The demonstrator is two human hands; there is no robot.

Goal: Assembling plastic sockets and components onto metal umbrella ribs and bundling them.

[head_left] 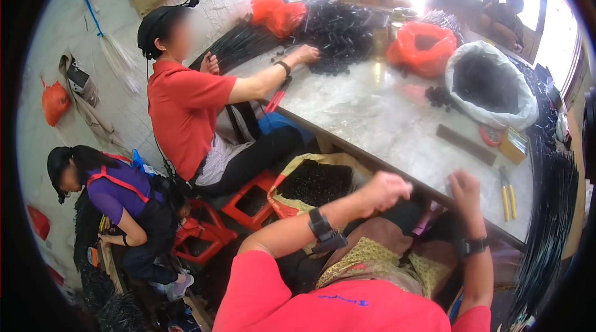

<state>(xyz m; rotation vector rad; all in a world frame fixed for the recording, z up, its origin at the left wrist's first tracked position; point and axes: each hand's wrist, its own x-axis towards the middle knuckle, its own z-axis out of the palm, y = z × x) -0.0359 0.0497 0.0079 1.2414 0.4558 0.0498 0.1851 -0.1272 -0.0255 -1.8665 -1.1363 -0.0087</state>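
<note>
My left hand [388,190] is raised over my lap at the table's near edge, its fingers curled closed. Level with it on the other side, my right hand [464,192] is also closed beside the table edge. Anything inside either hand is hidden or too thin to make out. Under my left forearm stands a sack [313,181] full of small black pieces. Yellow-handled pliers [509,194] lie on the table, to the right of my right hand. A dark flat bar [465,144] rests on the tabletop beyond it.
The pale tabletop [347,108] carries a white bag [524,108] and a red bag [413,62] of black pieces, plus a black heap [341,27]. A person in red [186,102] sits at the left; another in purple [118,189] bends behind red stools [202,229]. Black strips [549,208] line the right.
</note>
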